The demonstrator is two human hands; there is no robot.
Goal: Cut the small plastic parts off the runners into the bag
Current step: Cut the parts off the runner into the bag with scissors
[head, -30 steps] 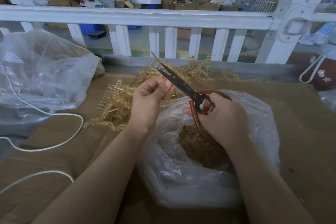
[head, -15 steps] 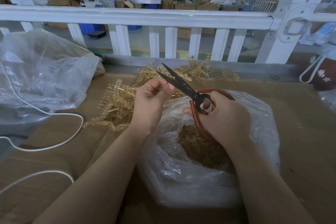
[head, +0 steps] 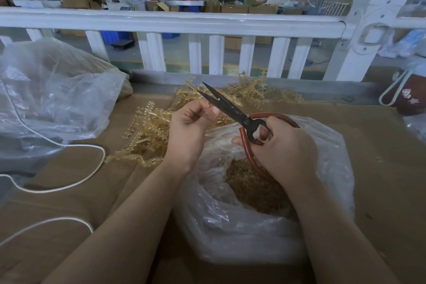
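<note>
The right hand (head: 282, 145) grips the rubbery red loop handles of black steel scissors (head: 230, 109), whose long axis points far-left, blades slightly parted. The left hand (head: 191, 127) pinches a thin amber runner (head: 191, 85) at the blades. A spiky pile of translucent amber runners (head: 149, 131) lies beyond on cardboard (head: 380, 145). Below, a crinkled clear bag (head: 242, 226) holds cut parts (head: 251, 187).

Runner piece pinched in the left hand (head: 191, 122): hidden by curled fingers. Scissors (head: 232, 108) handle loops partly covered by the right hand (head: 283, 145). Bag (head: 230, 226) contents beneath that hand obscured; individual parts too small to distinguish.
</note>
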